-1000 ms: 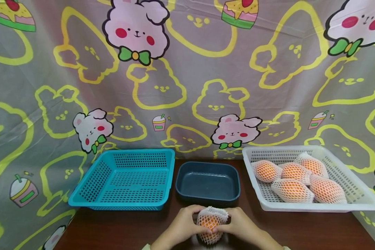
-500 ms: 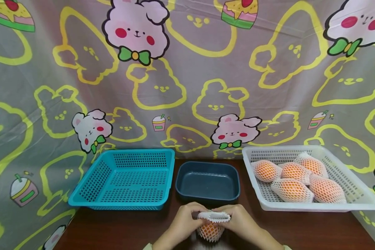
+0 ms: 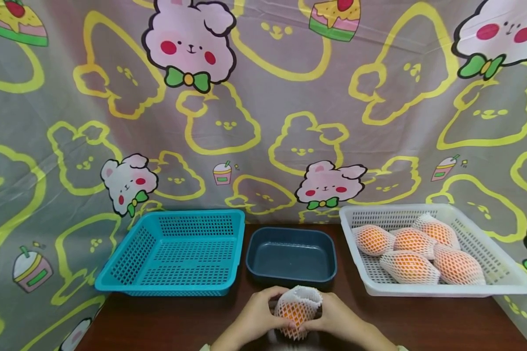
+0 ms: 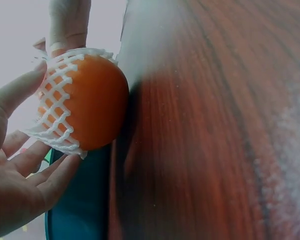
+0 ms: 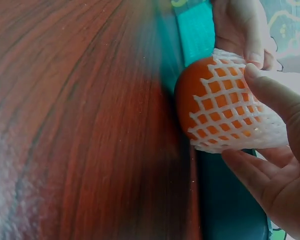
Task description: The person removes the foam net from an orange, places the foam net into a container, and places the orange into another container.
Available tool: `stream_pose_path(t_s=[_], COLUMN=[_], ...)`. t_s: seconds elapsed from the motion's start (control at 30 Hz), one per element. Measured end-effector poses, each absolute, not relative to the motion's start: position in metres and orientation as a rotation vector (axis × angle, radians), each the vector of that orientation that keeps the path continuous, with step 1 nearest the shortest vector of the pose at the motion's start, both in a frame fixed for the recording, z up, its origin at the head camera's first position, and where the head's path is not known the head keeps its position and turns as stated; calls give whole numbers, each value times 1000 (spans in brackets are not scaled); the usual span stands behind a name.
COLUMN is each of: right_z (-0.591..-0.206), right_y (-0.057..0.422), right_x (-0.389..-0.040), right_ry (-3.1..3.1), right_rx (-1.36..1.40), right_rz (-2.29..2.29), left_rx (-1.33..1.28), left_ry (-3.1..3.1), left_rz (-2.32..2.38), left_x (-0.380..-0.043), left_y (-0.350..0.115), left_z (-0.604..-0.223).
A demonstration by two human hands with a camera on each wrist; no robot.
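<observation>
Between both hands, low in the middle of the head view, is an orange (image 4: pixel 102 102) in a white foam net sleeve (image 3: pixel 306 295). My left hand (image 3: pixel 260 314) grips the sleeved orange from the left, its thumb on the near side. From the right, my right hand (image 3: pixel 337 316) holds it with fingers and thumb curled round the net. The sleeve's loose upper end stands up with its mouth spread. In both wrist views the orange's bare base sticks out of the sleeve, close to the dark wood table (image 4: pixel 190 130).
A dark blue tray (image 3: pixel 292 279) stands just beyond the hands. To its left is a turquoise basket (image 3: pixel 169 291) with nothing in it. A white basket (image 3: pixel 443 291) at right contains several net-sleeved oranges (image 3: pixel 409 267). A patterned cloth (image 3: pixel 263 107) hangs behind.
Half a second ago the thumbs were up at the sleeve's rim, which was folded lower. Now they lie lower on the near side, and the sleeve's upper end stands taller.
</observation>
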State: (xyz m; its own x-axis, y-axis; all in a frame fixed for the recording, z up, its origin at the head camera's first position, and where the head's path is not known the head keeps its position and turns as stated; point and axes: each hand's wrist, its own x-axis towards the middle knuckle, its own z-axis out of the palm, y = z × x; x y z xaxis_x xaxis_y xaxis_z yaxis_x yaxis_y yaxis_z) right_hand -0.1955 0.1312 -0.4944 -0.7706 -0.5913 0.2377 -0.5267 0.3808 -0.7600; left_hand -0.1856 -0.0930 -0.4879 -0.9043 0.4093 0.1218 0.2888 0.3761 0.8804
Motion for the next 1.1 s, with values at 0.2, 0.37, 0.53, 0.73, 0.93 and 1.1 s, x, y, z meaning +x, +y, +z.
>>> stream_pose_path(t_s=[0.2, 0.37, 0.53, 0.73, 0.93, 1.1], right_z=[-495, -493, -491, -491, -490, -489], right_y=[130, 129, 127, 124, 120, 118], right_x=[-195, -196, -196, -196, -198, -199], right_ry=[2591, 2624, 2646, 2693, 2715, 2731], right_rx=[-1036, -1044, -1052, -1077, -1056, -1056], right_rz=[-1388, -1412, -1444, -1432, -1446, -1457], left_rx=[636, 652, 633, 671, 709, 729], left_ry=[2509, 2543, 2571, 2596, 2663, 2683], left_rz=[1631, 1657, 1670, 1677, 1591, 1420], left_x=[-185, -185, -187, -188, -186, -182], left_y=[-95, -97, -97, -97, -100, -101], left_z=[-490, -489, -489, -490, -489, -492])
